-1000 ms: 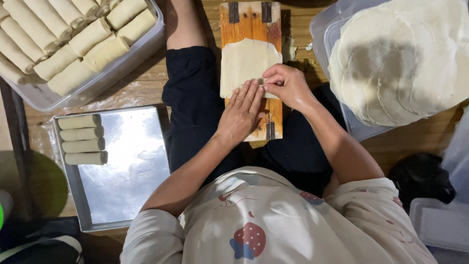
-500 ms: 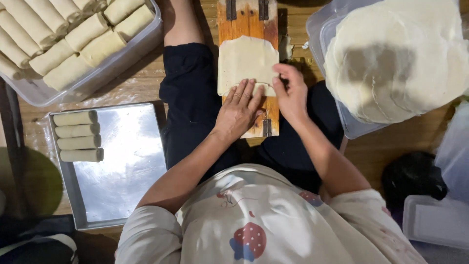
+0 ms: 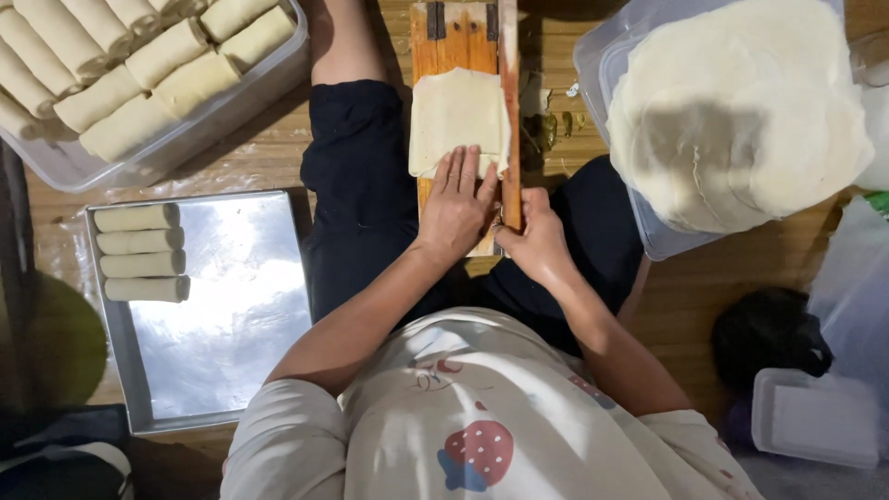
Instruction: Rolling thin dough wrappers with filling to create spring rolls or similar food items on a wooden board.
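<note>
Our left hand (image 3: 456,206) lies flat, fingers spread, on the wrapper's (image 3: 457,111) near edge; the wrapper runs away from us along the board (image 3: 463,37). Our right hand (image 3: 535,243) pinches the board's right rail, just beside.

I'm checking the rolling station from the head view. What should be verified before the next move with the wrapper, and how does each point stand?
1. Wrapper lies flat on wooden board: ok.
2. Left hand rests on the wrapper's near edge: ok.
3. Right hand grips the board's side: ok.
4. Filling inside the wrapper: cannot tell.
5. Metal tray has room beside four rolls: ok.
6. Wrapper stack within reach: ok.
</note>
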